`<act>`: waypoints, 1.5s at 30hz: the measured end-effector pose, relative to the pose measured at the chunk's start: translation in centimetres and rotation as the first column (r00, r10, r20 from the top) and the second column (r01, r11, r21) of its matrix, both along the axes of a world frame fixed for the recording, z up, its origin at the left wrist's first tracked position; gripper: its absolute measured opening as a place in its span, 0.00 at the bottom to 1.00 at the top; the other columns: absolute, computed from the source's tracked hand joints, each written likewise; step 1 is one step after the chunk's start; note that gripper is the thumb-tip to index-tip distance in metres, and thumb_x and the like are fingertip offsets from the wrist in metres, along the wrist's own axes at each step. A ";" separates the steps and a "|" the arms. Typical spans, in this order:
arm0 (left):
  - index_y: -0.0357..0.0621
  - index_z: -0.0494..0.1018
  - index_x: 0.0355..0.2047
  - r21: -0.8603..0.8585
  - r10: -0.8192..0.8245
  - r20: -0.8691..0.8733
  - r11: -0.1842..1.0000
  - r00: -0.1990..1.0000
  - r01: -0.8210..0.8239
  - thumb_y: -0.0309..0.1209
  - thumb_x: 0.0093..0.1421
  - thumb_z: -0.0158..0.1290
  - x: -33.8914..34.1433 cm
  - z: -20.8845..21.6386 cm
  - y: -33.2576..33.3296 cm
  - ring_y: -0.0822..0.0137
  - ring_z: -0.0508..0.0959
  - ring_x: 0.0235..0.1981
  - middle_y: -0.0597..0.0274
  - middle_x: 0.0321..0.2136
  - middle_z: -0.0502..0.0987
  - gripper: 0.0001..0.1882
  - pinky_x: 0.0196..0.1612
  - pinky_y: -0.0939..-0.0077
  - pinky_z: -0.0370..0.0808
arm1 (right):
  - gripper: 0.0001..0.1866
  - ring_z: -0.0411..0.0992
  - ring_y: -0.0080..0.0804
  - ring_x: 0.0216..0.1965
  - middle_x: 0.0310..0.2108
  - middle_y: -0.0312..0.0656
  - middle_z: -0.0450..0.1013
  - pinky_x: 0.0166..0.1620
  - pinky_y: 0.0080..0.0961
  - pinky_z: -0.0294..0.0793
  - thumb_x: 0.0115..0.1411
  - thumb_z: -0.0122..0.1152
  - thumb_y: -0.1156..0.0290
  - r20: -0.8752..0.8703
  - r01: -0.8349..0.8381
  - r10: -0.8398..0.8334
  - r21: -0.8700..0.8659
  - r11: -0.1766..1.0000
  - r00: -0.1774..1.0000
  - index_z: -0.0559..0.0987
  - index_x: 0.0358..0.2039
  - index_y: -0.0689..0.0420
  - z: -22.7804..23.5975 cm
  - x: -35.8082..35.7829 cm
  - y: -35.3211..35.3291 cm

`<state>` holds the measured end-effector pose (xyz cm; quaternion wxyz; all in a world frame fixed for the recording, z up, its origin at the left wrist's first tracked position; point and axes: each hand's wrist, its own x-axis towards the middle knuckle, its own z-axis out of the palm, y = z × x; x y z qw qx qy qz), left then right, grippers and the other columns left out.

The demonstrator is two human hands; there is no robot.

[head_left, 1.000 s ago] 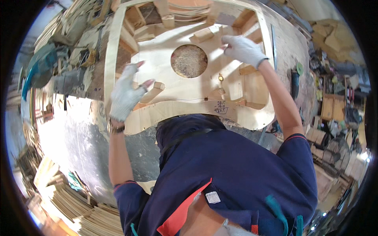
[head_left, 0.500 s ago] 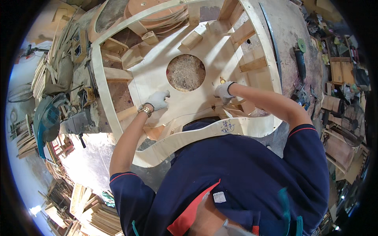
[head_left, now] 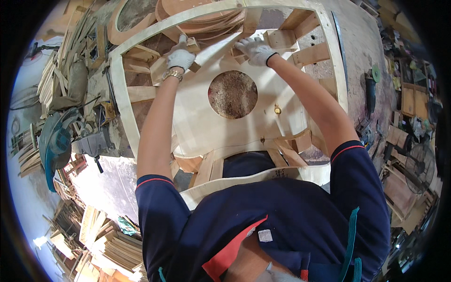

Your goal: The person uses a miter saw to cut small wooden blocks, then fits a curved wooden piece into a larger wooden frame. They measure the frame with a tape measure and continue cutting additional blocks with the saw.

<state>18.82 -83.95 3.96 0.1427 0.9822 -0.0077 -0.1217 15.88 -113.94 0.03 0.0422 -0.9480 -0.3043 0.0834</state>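
Both my hands wear white knitted gloves and reach to the far side of a pale wooden frame with a curved rim [head_left: 116,89]. My left hand [head_left: 181,56] is at the far left, beside a small wood block [head_left: 193,45], with a finger stretched toward the rim. It seems to hold nothing. My right hand [head_left: 256,50] has its fingers spread over another block [head_left: 238,57] near the far middle, partly covering it. Between my arms lies the frame's plywood panel [head_left: 188,120], cut with a round hole [head_left: 232,94]. A small round yellow thing [head_left: 277,109] rests on the panel.
Curved plywood pieces [head_left: 202,19] lie beyond the far rim. At the left stands a teal circular saw [head_left: 58,141] with a toothed blade. An angle grinder [head_left: 371,89] lies on the right, with a fan [head_left: 419,167] farther off. Wood strips [head_left: 112,254] are stacked at lower left.
Both hands have moved forward from beside the round hole to the frame's far side. My right hand has left the spot near the small yellow thing, which now shows fully.
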 end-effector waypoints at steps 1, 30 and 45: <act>0.53 0.65 0.66 0.041 0.016 0.001 0.999 1.000 -0.016 0.35 0.57 0.61 0.2 -0.2 -0.6 0.40 0.83 0.49 0.37 0.45 0.83 0.35 0.52 0.48 0.80 | 0.37 0.69 0.50 0.62 0.57 0.48 0.71 0.61 0.44 0.73 0.50 0.68 0.73 -0.018 0.001 0.001 0.077 0.997 1.000 0.70 0.63 0.57 -0.5 0.0 0.5; 0.34 0.70 0.58 -0.979 0.684 -0.034 0.124 0.729 -0.162 0.42 0.68 0.62 -40.2 19.6 5.4 0.75 0.81 0.30 0.63 0.34 0.82 0.27 0.36 0.80 0.75 | 0.60 0.75 0.45 0.59 0.62 0.51 0.72 0.57 0.38 0.81 0.42 0.83 0.48 -0.729 0.744 0.610 0.586 0.321 0.311 0.63 0.69 0.63 21.3 -27.2 3.8; 0.36 0.70 0.53 -0.990 0.988 -0.135 -0.138 -0.078 -0.035 0.27 0.66 0.59 -71.5 11.0 23.7 0.69 0.84 0.31 0.61 0.36 0.80 0.17 0.36 0.75 0.79 | 0.44 0.80 0.35 0.51 0.54 0.44 0.77 0.49 0.31 0.84 0.49 0.81 0.73 -0.884 0.702 0.456 0.263 0.662 -0.099 0.70 0.65 0.62 17.1 -54.2 41.7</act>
